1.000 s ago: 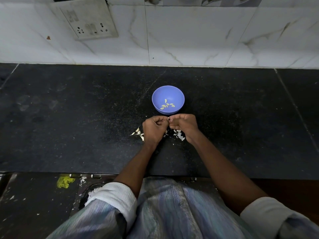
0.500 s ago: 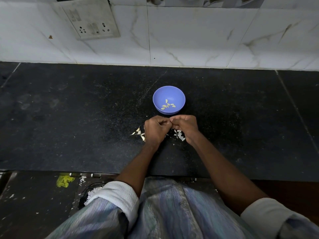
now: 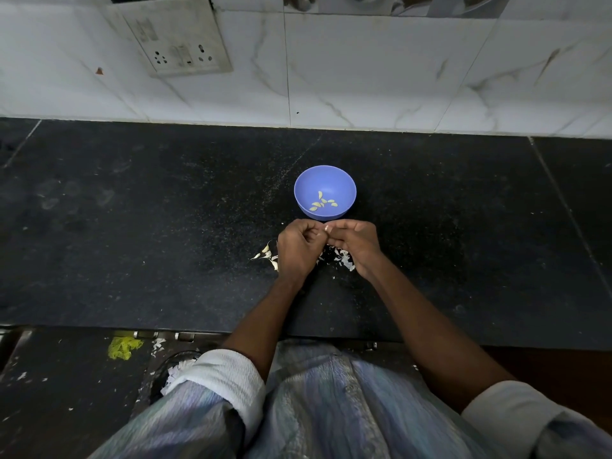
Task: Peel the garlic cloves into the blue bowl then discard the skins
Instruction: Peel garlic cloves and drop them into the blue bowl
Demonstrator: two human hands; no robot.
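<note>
Garlic cloves [image 3: 266, 251] not yet peeled and loose skins [image 3: 342, 258] lie nearest, under both hands. The left hand [image 3: 298, 248] and right hand [image 3: 356, 245] pinch one clove together. Beyond, the blue bowl [image 3: 325, 180] holds several peeled ones.

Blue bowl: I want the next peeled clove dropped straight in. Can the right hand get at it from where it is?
Probably yes. The blue bowl sits just beyond the right hand, open side up, with nothing standing between them on the counter.
</note>
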